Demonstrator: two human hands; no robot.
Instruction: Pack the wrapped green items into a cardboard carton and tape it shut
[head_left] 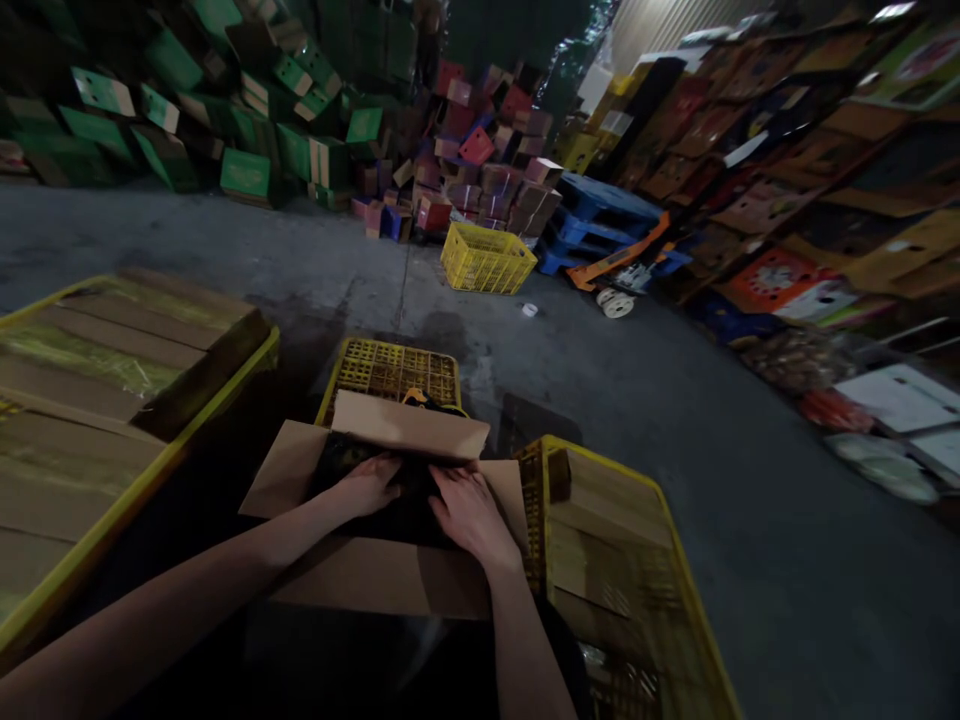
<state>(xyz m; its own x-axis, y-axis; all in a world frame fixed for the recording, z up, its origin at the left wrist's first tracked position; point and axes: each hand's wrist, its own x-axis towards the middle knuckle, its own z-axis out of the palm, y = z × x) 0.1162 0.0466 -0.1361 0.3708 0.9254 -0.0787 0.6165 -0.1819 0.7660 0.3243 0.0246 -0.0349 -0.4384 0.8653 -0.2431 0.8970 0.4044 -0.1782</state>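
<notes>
- Left hand reaches inside the open cardboard box, fingers bent down toward its dark contents; the fingertips sink into shadow, so I cannot tell whether they pinch anything or merely press;
- right hand lies opposite, over the right part of the box's opening, fingers pointing to the far side; whether it grasps or only rests is likewise too dim to tell;
- the box sits directly before the person, its opening upward; what bears its weight is hidden;
- beyond the box stands a yellow grid crate, with a small black-and-orange item showing just behind the box's far edge; left of the box is a large yellow crate of packed cardboard, and close on its right another yellow crate;
- the dark contents look like a thin, soft lining, perhaps plastic; I judge it light, pliable and somewhat slippery, easily bunched and maybe easily torn, so flat fingers suit it better than nails;
- the box walls should be fairly stiff, while the near flap and left flap likely bend at their creases;
- for a lift, the side walls below the flaps seem the surest hold; the flaps themselves would probably fold under load, and the box's weight cannot be read from here.
</notes>
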